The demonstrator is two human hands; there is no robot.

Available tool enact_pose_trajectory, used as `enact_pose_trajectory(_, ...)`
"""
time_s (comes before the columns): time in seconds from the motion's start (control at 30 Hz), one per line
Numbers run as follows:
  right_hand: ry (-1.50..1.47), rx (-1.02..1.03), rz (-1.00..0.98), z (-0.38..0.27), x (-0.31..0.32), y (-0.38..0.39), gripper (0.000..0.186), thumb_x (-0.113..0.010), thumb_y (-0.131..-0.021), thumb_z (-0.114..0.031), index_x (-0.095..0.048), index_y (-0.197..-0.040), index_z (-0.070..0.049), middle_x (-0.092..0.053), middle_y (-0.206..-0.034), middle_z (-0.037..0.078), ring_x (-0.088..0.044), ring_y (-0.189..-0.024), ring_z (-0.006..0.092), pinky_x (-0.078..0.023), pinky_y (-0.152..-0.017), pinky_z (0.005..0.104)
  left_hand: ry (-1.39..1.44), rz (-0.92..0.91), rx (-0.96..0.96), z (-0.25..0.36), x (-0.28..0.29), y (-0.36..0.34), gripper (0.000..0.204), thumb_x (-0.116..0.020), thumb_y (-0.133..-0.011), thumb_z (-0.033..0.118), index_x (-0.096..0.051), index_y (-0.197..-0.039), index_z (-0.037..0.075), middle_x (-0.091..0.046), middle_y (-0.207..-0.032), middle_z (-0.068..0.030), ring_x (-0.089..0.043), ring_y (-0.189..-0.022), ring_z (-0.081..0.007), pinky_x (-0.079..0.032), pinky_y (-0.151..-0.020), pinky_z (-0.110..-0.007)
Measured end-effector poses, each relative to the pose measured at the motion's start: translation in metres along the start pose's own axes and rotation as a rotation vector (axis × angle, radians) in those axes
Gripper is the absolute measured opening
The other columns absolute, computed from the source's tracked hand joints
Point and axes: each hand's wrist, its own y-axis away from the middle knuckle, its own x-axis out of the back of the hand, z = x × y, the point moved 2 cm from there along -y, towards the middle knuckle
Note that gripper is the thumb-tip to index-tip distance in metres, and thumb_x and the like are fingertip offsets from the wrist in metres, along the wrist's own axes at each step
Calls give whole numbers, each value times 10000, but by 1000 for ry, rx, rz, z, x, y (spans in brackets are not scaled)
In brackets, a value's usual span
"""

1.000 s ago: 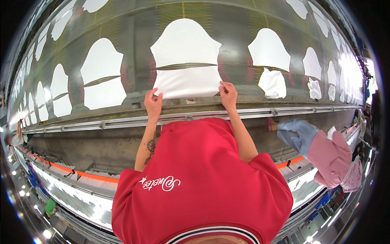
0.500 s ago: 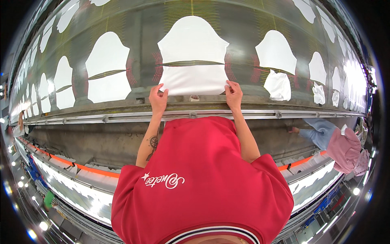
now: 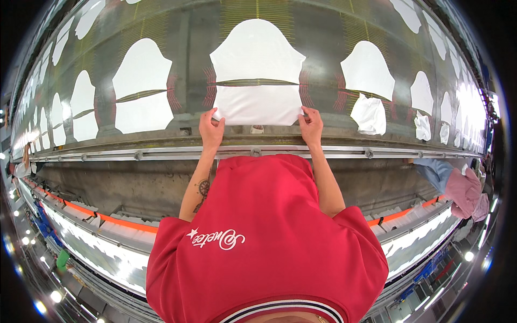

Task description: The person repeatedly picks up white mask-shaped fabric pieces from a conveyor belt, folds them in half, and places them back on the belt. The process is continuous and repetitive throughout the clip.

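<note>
White panel (image 3: 258, 105) — near corners partly hidden by left hand (image 3: 211, 130), right hand (image 3: 311, 129).

Fingers (image 3: 312, 113) partly hide both near corners of the white panel (image 3: 258, 104)

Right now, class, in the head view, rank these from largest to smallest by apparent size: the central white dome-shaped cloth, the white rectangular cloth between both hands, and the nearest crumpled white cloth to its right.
1. White dome-shaped cloth
2. White rectangular cloth
3. Crumpled white cloth

grey table (image 3: 323, 54) bears white fabric pieces (image 3: 257, 51), probably more at washed-out right
</note>
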Motion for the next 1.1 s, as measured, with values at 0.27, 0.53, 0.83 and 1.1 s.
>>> enact_pose_trajectory(0.27,64,18,54,-9,0,-17,274,-756,-942,-61,-751,-1214,-25,-678,-1139,128,-663,-725,181,-563,-661,304,-288,127,-331,7,0,-57,352,-729,-969,107,-716,-1318,62,-599,-1234,-161,-612,-1064,-319,-516,-871,-412)
enact_pose_trajectory(0.53,43,58,60,-16,1,-31,251,-739,-968,-74,-753,-1214,-27,-677,-1165,119,-656,-742,167,-560,-668,295,-556,55,-498,9,-11,-94,282,-763,-961,189,-773,-1232,108,-632,-1250,-108,-611,-1117,-328,-497,-944,-482)
enact_pose_trajectory(0.83,62,-70,73,-7,11,-21,258,-729,-994,-102,-752,-1238,-21,-690,-1222,101,-662,-765,108,-561,-685,264,-399,0,-409,3,-11,-109,105,-755,-952,171,-715,-1018,99,-629,-1156,-83,-604,-1070,-347,-484,-899,-498)
enact_pose_trajectory(1.1,42,-58,86,-3,7,-17,280,-727,-982,-100,-743,-1250,-19,-679,-1233,126,-642,-719,128,-548,-680,288,-441,-47,-300,-5,-18,-116,84,-658,-996,124,-625,-1067,96,-572,-1172,-122,-562,-1136,-374,-453,-933,-546)
